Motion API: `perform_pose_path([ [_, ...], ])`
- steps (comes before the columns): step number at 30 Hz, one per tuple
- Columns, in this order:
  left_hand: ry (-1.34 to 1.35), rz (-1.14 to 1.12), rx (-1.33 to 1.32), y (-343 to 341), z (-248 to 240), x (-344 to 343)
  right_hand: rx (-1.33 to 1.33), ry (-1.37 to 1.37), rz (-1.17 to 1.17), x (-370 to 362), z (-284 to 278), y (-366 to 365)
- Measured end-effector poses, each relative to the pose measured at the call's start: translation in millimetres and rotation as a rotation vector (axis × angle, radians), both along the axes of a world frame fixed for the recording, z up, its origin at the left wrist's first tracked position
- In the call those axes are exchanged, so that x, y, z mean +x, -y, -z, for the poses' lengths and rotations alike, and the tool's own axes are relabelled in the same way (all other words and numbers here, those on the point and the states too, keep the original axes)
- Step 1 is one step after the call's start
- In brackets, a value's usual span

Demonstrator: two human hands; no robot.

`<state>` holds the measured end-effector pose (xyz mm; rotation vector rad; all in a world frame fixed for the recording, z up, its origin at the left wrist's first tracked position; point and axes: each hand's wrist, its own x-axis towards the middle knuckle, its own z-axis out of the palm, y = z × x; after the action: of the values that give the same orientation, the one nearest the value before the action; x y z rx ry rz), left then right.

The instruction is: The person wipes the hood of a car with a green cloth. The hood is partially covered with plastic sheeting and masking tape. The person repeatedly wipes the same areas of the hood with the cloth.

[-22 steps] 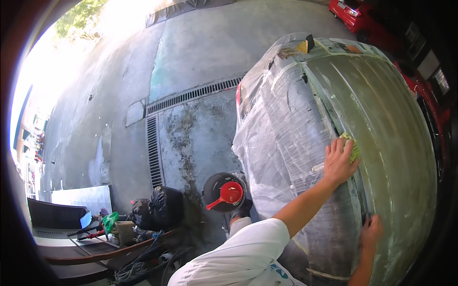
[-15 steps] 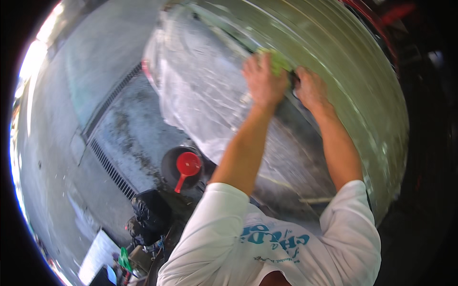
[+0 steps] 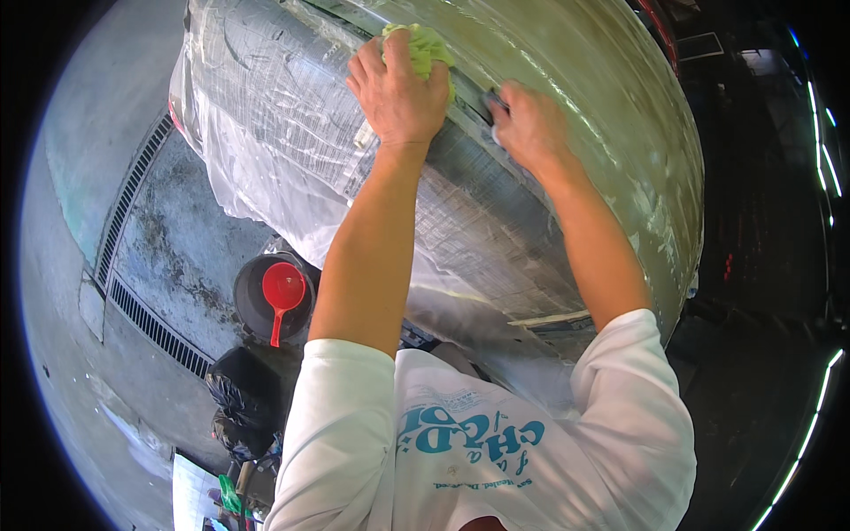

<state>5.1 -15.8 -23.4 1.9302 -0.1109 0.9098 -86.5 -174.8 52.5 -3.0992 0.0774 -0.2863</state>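
Observation:
My left hand (image 3: 403, 102) is closed on a crumpled yellow-green cloth (image 3: 425, 46) and presses it to the car body near the edge of the sheeting. To its right, my right hand (image 3: 533, 128) is curled round a small dark piece (image 3: 497, 99); its kind is too hidden to tell. That hand is at the lower edge of a wet, olive-beige car panel (image 3: 611, 168) with pale streaks. Clear plastic sheeting (image 3: 274, 106) covers the car's side below both hands, with strips of tape along it.
A dark bucket (image 3: 248, 301) stands on the floor to the left, with a red dipper (image 3: 283, 285) across its top. Nearer are black plastic bags (image 3: 239, 398). A drain grate (image 3: 155, 326) runs along the concrete floor (image 3: 80, 354).
The whole view has shifted, bringing things leftward in the picture. My left hand and the cloth have moved away from my right hand along the car, widening the gap between them.

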Motion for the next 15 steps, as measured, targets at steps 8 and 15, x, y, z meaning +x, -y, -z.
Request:
perform_pose_path([
  [8,-0.027,-0.035,0.006,0,1,1,0.053,-0.004,0.087,-95,-3,56],
  [15,-0.007,0.043,0.013,-3,1,0,0.039,-0.031,0.024,27,1,-17],
])
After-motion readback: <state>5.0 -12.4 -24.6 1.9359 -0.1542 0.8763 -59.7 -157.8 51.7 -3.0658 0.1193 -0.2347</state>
